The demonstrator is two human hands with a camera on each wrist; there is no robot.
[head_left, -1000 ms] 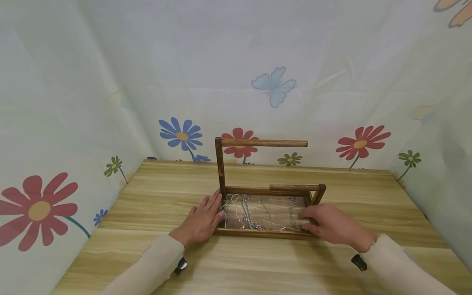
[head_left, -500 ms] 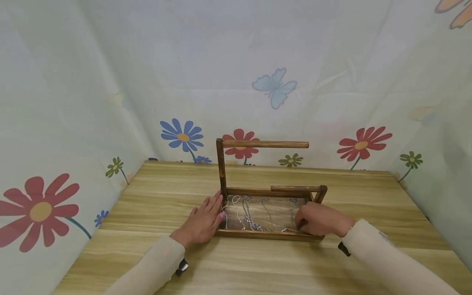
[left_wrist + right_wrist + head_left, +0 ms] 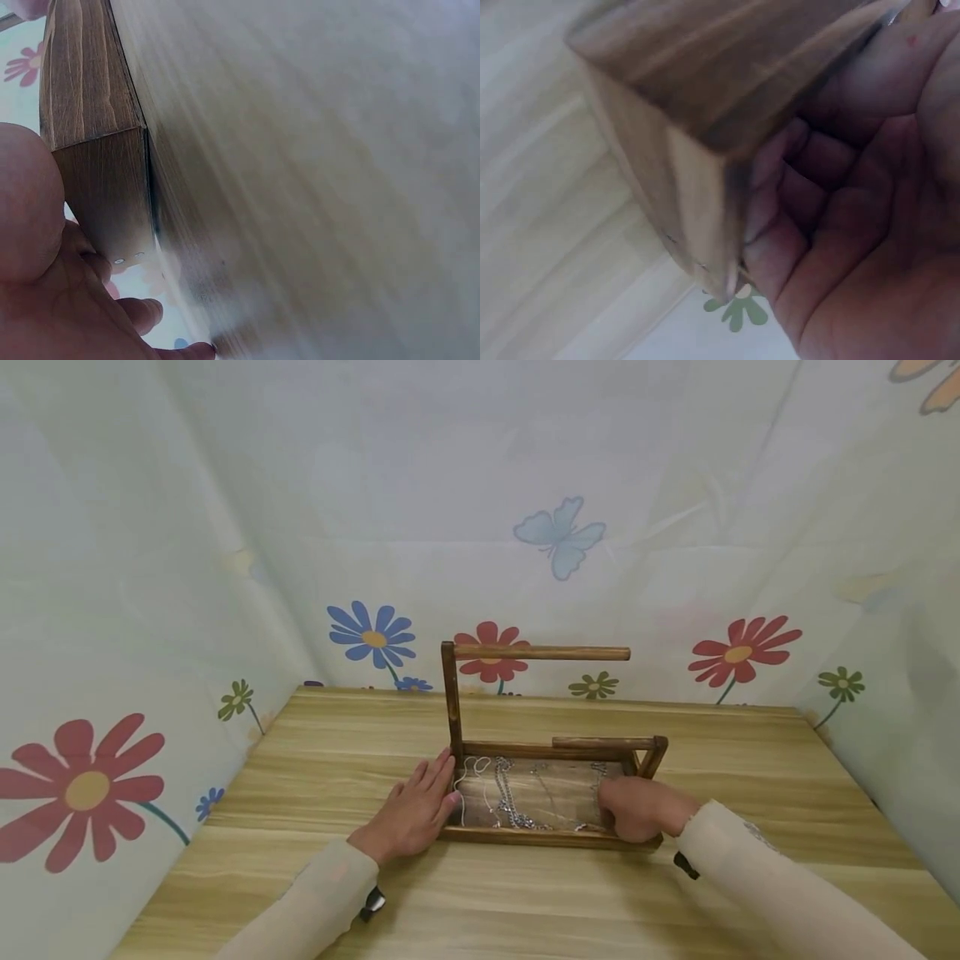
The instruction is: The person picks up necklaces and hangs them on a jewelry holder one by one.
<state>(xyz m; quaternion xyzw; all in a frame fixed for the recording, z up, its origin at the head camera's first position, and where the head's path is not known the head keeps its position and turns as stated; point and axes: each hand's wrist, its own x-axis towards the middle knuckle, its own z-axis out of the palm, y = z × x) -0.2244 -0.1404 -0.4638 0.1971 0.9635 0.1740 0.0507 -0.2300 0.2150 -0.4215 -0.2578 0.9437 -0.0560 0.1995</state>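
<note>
- in the head view, you have the wooden tray (image 3: pixel 525 837) in the lower centre of the frame, sitting on the counter (image 3: pixel 360 727), its long front rim facing you.
- your left hand (image 3: pixel 412 814) is released: its fingers lie extended along the tray's left end, touching it, with the thumb at the wall.
- your right hand (image 3: pixel 641 810) reaches over the tray's right end, right of centre in the frame, with its fingers bent; you can't tell from these views whether it grasps anything, as the fingertips are hidden.
- in the right wrist view, that palm and its folded fingers are up against the tray's corner.
- inside the tray, toward its left end, you see a white cord (image 3: pixel 483 771) lying in loose loops.
- just right of it runs a thick silver chain (image 3: pixel 517 817), bunched near the front rim.
- a thin chain (image 3: pixel 539 768) lies around the middle of the tray, and another silver chain (image 3: pixel 599 770) shows near the right end, partly covered by your right hand.
- a tall post (image 3: pixel 452 702) stands at the tray's left end, carrying a long upper bar (image 3: pixel 543 653) that points right.
- a shorter lower bar (image 3: pixel 600 743) points left from the right end.
- behind the counter, your upper frame is filled by a pale cloth (image 3: pixel 420 477) printed with flowers and butterflies.
</note>
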